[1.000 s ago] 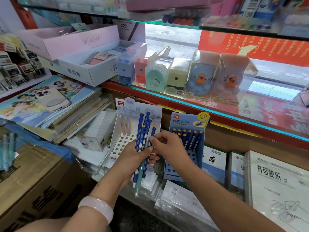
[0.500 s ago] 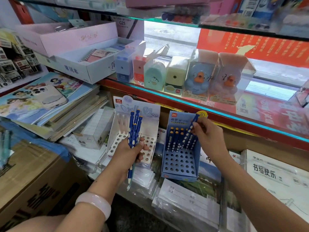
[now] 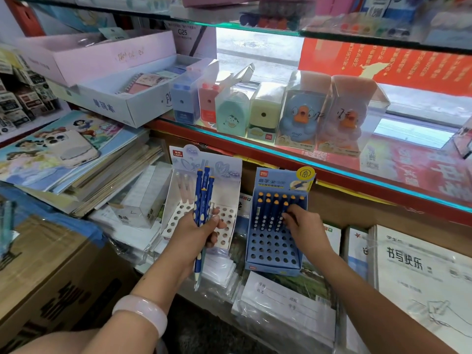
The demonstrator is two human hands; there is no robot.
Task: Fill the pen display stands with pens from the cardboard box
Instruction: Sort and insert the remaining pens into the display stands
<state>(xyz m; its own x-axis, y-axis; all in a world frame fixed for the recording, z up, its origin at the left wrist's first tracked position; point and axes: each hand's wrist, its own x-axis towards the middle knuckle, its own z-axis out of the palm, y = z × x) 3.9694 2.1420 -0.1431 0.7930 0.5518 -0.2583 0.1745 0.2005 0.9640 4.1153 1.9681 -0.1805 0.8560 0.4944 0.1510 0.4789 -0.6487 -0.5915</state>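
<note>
My left hand grips a bunch of several dark blue pens, held upright in front of the white display stand, whose holes are mostly bare. The blue display stand sits to the right, with several blue pens with orange caps in its back rows. My right hand is at the stand's second row and pinches one pen standing in a hole there. The cardboard box is at the lower left.
A glass shelf with boxed sharpeners and duck toys hangs right above the stands. Stacked notebooks and a phone lie at the left. Wrapped exercise books fill the lower right.
My right hand has come down from the top of the blue stand, and the pen it held now stands in a second-row hole. My left hand has stayed in place with its bunch.
</note>
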